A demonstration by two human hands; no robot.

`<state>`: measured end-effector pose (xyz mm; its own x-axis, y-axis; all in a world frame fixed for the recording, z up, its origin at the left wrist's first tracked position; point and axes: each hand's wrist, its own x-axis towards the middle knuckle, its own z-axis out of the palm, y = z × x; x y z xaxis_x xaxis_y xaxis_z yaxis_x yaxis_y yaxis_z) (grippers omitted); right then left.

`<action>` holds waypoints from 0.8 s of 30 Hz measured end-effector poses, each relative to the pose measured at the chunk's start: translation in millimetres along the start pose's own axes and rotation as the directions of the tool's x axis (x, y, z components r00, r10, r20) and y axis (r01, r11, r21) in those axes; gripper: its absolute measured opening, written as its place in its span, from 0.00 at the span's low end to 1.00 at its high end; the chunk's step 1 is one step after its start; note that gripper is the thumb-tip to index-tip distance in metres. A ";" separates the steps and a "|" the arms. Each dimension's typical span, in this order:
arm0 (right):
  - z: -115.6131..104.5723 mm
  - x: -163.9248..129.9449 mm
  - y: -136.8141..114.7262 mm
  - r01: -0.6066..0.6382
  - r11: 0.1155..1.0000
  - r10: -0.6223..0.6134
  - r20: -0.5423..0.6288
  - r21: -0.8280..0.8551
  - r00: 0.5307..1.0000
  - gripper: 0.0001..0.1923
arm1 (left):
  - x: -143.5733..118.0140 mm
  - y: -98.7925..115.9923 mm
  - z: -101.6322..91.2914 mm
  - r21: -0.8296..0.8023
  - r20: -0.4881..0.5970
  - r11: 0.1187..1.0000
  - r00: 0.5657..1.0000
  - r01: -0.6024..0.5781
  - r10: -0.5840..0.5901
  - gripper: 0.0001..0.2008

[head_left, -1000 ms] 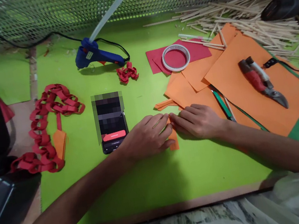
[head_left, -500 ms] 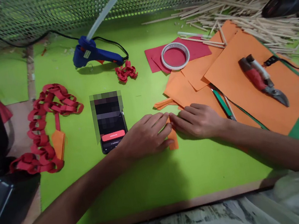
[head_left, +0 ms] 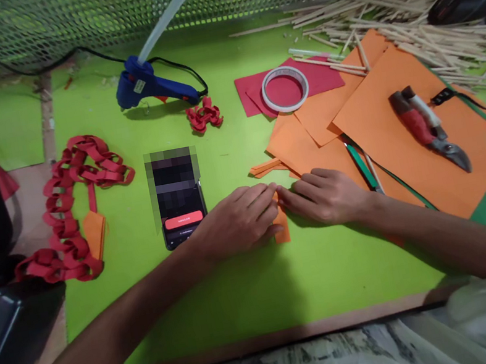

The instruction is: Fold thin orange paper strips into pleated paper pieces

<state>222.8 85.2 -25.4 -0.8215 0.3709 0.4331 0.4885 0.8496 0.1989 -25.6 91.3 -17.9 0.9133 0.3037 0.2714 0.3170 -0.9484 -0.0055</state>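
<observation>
Both hands meet over a small orange paper strip [head_left: 282,231] on the green table mat [head_left: 244,295]. My left hand [head_left: 236,222] lies flat on the strip's left side, fingers pressing it down. My right hand [head_left: 323,196] presses the strip's upper right end with its fingertips. Most of the strip is hidden under the fingers. A phone [head_left: 180,209] lies just left of my left hand. More cut orange strips [head_left: 266,168] lie just beyond my fingers.
A red paper chain [head_left: 73,205] lies at the left, and a blue glue gun [head_left: 151,85] with a small red chain piece [head_left: 204,115] at the back. Orange sheets [head_left: 404,135], cutters [head_left: 429,130], a tape ring [head_left: 285,89] and wooden sticks [head_left: 408,27] fill the right.
</observation>
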 end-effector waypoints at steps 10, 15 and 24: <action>0.2 1.1 1.3 -0.013 1.000 0.013 -0.033 0.005 0.999 0.10 | 1.2 -0.1 0.5 0.078 -0.075 0.995 0.996 0.060 -0.054 0.18; 3.8 0.0 -0.9 -0.086 0.994 0.088 -0.029 0.066 0.996 0.11 | 0.5 -1.4 -1.0 0.087 -0.048 0.995 0.998 0.049 -0.045 0.19; 6.5 -2.0 -2.1 -0.116 0.988 0.118 -0.016 0.102 0.993 0.13 | -1.3 -8.0 -3.3 0.114 0.017 0.993 0.999 -0.043 0.041 0.16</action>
<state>221.5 85.1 -32.4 -0.7534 0.4625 0.4674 0.5475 0.8349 0.0564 -30.2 98.2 -15.0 0.9298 0.2661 0.2544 0.3047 -0.9440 -0.1264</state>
